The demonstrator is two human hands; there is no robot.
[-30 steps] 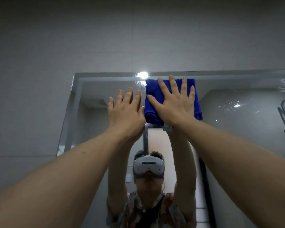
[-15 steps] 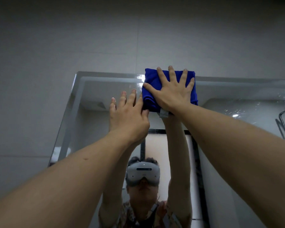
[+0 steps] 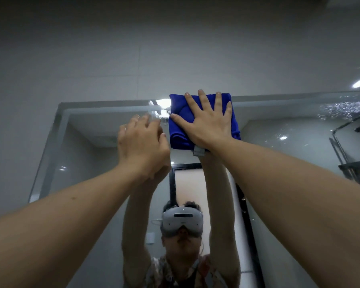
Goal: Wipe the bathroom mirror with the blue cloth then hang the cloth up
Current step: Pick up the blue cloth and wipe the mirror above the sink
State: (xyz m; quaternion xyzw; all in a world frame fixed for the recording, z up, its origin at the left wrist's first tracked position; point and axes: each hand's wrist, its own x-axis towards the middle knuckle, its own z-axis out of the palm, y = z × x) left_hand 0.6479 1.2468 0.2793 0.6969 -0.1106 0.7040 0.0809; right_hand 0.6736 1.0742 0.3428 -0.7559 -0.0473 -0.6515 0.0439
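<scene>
— Fingers of the right hand are spread wide and flat, pressing the blue cloth against the mirror. Do you see that too?

— Yes. That palm covers most of the cloth's right half, and the thumb lies across its left part. Nothing is pinched; the cloth is only held by pressure against the glass.

— Where exactly does the cloth sit?

— At the mirror's top edge, folded into a thick square. Its upper border reaches the frame line, just right of a bright lamp reflection. A small grey tag hangs from its lower edge.

— And the left hand?

— Raised just beside the cloth, to its left. The fingers are close together and slightly curled, their tips blurred. I cannot tell whether they touch the glass. That hand holds nothing.

— What shows in the mirror?

— The person's reflection, both arms lifted, wearing a white headset and a patterned top. Behind it stands a dark-framed doorway. Water droplets glint in the upper right of the glass, near a reflected shower fitting. Pale grey wall tiles rise above the mirror.
</scene>
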